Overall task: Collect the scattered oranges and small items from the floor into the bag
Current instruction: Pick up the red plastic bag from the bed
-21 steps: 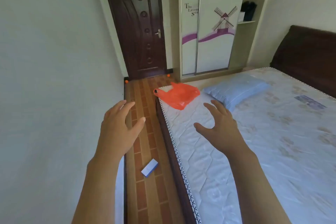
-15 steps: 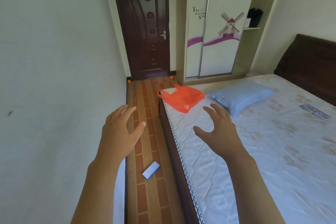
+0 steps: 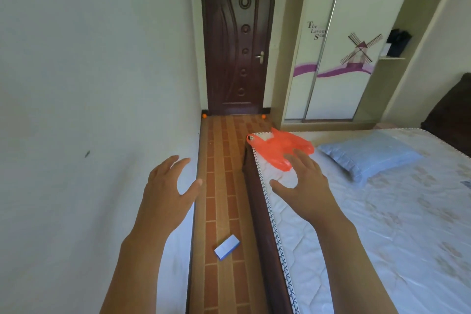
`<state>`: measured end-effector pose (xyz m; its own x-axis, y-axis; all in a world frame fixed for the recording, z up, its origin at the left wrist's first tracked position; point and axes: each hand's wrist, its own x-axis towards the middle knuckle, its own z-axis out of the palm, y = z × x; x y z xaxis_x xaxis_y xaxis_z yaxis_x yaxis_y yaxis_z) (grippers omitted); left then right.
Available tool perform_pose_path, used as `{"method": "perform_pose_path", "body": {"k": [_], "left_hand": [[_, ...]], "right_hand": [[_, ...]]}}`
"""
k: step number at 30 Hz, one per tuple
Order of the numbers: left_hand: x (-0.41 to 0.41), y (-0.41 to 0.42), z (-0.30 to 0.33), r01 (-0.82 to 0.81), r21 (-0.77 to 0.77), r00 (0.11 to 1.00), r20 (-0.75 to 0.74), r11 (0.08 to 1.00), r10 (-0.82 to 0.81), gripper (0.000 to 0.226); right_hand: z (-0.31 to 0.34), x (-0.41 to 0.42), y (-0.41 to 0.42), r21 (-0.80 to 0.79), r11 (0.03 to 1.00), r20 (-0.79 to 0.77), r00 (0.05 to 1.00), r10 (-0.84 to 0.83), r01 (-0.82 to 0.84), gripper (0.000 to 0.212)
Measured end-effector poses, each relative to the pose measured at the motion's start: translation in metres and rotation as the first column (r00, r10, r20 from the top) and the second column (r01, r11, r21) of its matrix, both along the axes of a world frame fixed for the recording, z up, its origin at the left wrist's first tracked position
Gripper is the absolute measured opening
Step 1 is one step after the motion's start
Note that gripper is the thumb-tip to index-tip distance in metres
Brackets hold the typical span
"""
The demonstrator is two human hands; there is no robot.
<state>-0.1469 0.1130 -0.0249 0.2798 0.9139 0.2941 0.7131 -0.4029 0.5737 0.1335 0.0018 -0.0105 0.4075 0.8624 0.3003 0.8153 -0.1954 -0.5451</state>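
An orange plastic bag (image 3: pixel 276 148) lies crumpled on the near corner of the mattress (image 3: pixel 382 224). My right hand (image 3: pixel 303 183) hovers over the mattress just short of the bag, fingers spread, fingertips overlapping its near edge in view. My left hand (image 3: pixel 168 186) is raised beside the white wall, open and empty. Two small oranges rest on the floor by the door: one (image 3: pixel 204 115) in the left corner, one (image 3: pixel 263 116) at the right. A small white and blue box (image 3: pixel 227 250) lies on the floor between wall and bed.
A narrow strip of brown tiled floor (image 3: pixel 219 186) runs between the white wall and the dark bed frame (image 3: pixel 257 206) to a shut dark door (image 3: pixel 235 43). A blue pillow (image 3: pixel 369 155) lies on the mattress. A sliding wardrobe (image 3: pixel 331 58) stands beyond the bed.
The view has tilted up and come nearer the door. My right hand has reached forward to the bag's near edge. My left hand stays raised and open.
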Motion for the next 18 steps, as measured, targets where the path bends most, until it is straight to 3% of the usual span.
{"method": "perform_pose_path", "body": {"k": [9, 18], "left_hand": [[-0.025, 0.027, -0.007, -0.028, -0.042, 0.999, 0.043, 0.999, 0.029, 0.067], [-0.006, 0.082, -0.021, -0.112, -0.025, 0.993, 0.035, 0.993, 0.113, 0.062]], "right_hand": [[-0.008, -0.016, 0.069, -0.048, 0.996, -0.017, 0.997, 0.081, -0.081, 0.082], [-0.025, 0.005, 0.163, -0.059, 0.981, -0.009, 0.983, 0.186, -0.186, 0.074]]}}
